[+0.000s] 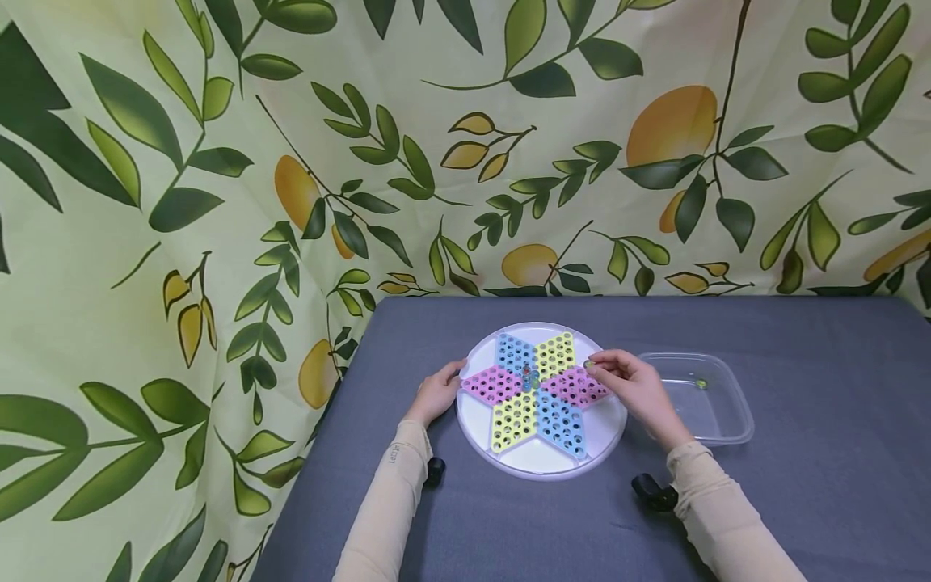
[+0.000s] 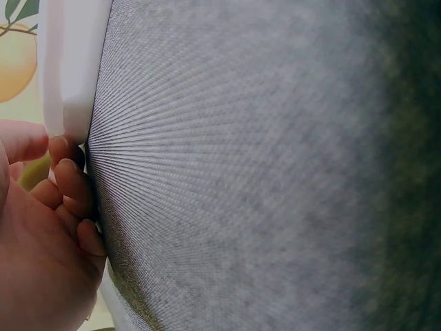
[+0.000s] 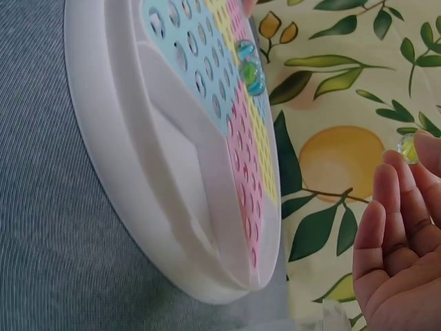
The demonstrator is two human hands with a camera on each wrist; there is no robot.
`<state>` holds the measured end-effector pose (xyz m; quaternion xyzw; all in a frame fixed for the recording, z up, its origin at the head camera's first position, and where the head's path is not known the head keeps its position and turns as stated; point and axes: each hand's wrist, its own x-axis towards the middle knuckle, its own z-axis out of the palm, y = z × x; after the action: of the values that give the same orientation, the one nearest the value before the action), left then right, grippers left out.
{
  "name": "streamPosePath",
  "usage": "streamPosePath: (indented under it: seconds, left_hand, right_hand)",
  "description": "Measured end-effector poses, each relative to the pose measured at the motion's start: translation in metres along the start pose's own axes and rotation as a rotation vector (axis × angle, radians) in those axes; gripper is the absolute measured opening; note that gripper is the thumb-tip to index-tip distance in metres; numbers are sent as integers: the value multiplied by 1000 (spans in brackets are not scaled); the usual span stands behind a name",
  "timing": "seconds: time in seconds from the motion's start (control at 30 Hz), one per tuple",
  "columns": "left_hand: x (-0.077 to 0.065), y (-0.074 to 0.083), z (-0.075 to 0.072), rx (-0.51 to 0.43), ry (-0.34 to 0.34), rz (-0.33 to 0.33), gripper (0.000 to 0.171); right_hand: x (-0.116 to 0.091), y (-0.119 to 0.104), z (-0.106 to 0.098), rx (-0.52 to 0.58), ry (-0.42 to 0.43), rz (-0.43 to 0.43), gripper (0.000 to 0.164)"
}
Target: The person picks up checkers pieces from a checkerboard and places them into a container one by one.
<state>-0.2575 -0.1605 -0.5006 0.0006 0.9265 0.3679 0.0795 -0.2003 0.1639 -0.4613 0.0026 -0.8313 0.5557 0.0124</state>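
Right hand pinches a marble in its narrow grip, left hand holding the game board

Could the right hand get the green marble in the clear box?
Probably yes. The clear box sits close beside the right hand, no lid shows on it, and nothing seems to block the green marble. But that hand already pinches another marble, so it may need to let go first.

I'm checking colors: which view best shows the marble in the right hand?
The right wrist view: the marble looks largest there, its yellow-green core visible, pinched by the right hand. The head view shows it tiny; the left wrist view, not at all.
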Motion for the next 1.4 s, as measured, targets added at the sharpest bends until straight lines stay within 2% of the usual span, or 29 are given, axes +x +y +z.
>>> streamPosePath:
  seconds: [0.4,0.7,1.03,1.13,1.33,1.4]
  left_hand:
    - [0,0,-1,2,1,-14,39]
    - [1,-1,0,0,-5,-25,39]
    - [1,-1,0,-3,-9,-21,39]
    - [1,0,0,-6,-5,-26,39]
    - [1,0,0,-9,-7,-31,39]
    - [0,0,1,-15,-9,-35,39]
  right_hand:
    - [-6,7,-12,-8,15,0,46]
    - [-8,9,-23,-69,22,11,45]
    - [-13,19,-39,-81,52,26,44]
    - [-10,30,-42,-53,65,19,46]
    - [5,71,-45,-19,83,-6,49]
    - [7,76,-46,-14,90,6,50]
